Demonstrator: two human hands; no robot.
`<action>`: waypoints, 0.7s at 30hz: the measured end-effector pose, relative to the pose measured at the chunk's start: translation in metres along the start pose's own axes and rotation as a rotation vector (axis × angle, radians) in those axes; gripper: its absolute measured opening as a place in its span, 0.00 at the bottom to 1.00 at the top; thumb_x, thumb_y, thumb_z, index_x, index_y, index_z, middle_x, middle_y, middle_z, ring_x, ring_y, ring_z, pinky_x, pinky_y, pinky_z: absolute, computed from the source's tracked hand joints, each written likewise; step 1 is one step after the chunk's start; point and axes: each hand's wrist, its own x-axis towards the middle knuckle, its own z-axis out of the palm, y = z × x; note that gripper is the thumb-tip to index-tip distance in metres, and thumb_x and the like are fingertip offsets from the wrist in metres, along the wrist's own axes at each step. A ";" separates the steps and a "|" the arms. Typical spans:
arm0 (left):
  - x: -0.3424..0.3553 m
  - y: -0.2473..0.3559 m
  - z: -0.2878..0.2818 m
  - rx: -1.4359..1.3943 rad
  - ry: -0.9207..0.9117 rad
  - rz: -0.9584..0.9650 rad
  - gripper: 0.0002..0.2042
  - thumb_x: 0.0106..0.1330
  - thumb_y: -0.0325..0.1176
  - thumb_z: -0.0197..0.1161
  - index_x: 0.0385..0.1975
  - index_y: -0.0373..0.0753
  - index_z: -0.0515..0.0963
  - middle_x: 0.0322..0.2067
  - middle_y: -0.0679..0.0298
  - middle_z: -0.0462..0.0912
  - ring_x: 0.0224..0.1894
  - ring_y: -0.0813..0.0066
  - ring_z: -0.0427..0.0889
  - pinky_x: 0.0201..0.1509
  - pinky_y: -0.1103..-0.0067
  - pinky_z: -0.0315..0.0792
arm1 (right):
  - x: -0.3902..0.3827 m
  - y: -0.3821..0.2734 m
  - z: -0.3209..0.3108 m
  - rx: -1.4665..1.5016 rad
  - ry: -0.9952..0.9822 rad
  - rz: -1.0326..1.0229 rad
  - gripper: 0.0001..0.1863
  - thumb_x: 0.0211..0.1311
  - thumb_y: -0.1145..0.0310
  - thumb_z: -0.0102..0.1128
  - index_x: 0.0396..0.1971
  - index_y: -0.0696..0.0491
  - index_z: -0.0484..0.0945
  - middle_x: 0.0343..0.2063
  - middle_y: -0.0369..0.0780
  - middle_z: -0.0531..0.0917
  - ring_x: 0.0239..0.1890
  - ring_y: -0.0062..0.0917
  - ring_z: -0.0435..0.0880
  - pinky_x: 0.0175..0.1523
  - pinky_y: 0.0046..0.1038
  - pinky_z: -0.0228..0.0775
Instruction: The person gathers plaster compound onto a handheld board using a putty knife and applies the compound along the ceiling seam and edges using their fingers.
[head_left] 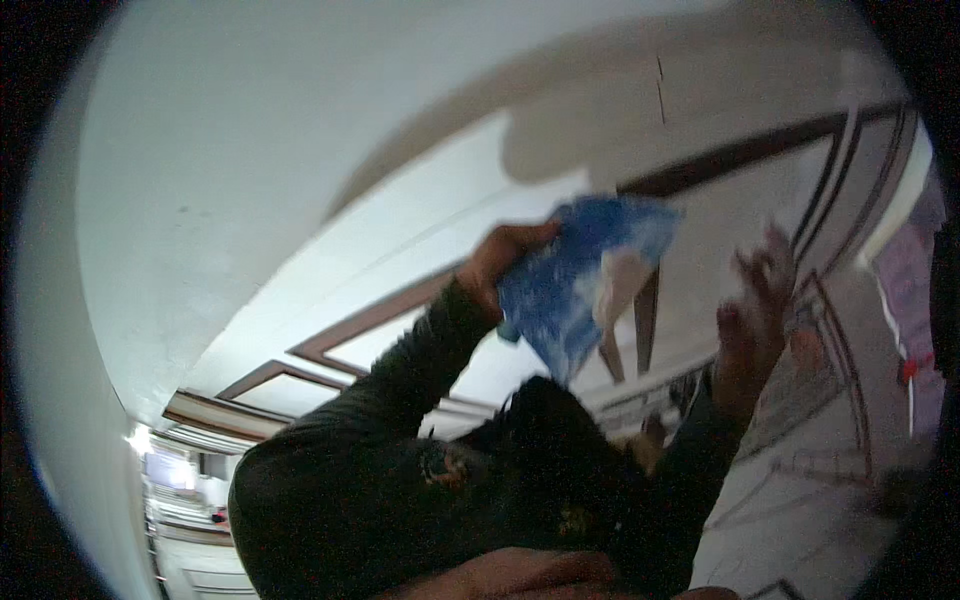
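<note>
My left hand grips the upper left edge of a flat, blue, roughly four-sided piece, mottled with white smears. The piece is held tilted in front of my chest, and its exact kind cannot be made out. Against its right part shows a pale whitish patch, perhaps a lump of paste. Apart from it, to the right, my right hand is raised and blurred by motion. Its fingers look spread, with nothing visible in them. Dark green long sleeves cover both forearms.
A large pale wall or ceiling surface fills the upper left, with a thin dark crack at the top. Brown-framed panels run behind my arms. Purple cloth hangs at far right; a bright light glows at lower left.
</note>
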 end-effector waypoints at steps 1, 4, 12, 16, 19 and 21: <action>-0.002 -0.001 0.010 -0.005 -0.059 0.059 0.12 0.61 0.30 0.52 0.39 0.28 0.72 0.33 0.54 0.79 0.32 0.69 0.80 0.37 0.77 0.78 | 0.004 -0.003 0.000 0.018 0.005 0.027 0.26 0.55 0.48 0.50 0.47 0.50 0.71 0.57 0.48 0.59 0.60 0.40 0.54 0.60 0.44 0.51; 0.007 -0.006 0.000 0.044 -0.053 0.020 0.13 0.61 0.30 0.53 0.41 0.27 0.71 0.35 0.53 0.78 0.33 0.68 0.80 0.39 0.77 0.77 | -0.005 -0.005 -0.006 -0.085 -0.111 0.025 0.24 0.53 0.46 0.50 0.46 0.45 0.73 0.57 0.44 0.61 0.58 0.37 0.55 0.60 0.43 0.49; -0.008 -0.011 -0.005 0.154 -0.045 0.039 0.13 0.60 0.30 0.54 0.40 0.28 0.72 0.34 0.55 0.78 0.32 0.70 0.80 0.40 0.77 0.76 | -0.019 -0.028 0.014 -0.125 -0.247 0.018 0.23 0.54 0.42 0.46 0.44 0.39 0.75 0.61 0.43 0.54 0.59 0.38 0.52 0.59 0.43 0.50; -0.011 -0.012 -0.005 0.050 -0.095 -0.021 0.12 0.60 0.30 0.54 0.39 0.29 0.73 0.33 0.57 0.78 0.31 0.71 0.79 0.39 0.78 0.76 | -0.021 -0.032 0.023 -0.188 -0.292 -0.001 0.22 0.56 0.40 0.42 0.44 0.35 0.74 0.61 0.44 0.52 0.60 0.40 0.50 0.58 0.43 0.50; -0.004 -0.016 -0.019 0.036 -0.091 -0.031 0.12 0.60 0.30 0.53 0.39 0.28 0.73 0.32 0.57 0.79 0.32 0.71 0.79 0.39 0.78 0.76 | -0.026 -0.021 0.027 -0.175 -0.282 -0.085 0.20 0.58 0.44 0.39 0.44 0.33 0.74 0.61 0.45 0.52 0.61 0.41 0.50 0.58 0.44 0.50; -0.002 -0.013 -0.021 0.044 -0.072 -0.019 0.12 0.60 0.30 0.53 0.39 0.28 0.73 0.33 0.57 0.79 0.32 0.71 0.79 0.39 0.78 0.76 | -0.022 -0.019 0.031 -0.202 -0.286 -0.101 0.17 0.60 0.47 0.40 0.44 0.33 0.74 0.61 0.45 0.53 0.61 0.42 0.50 0.58 0.44 0.50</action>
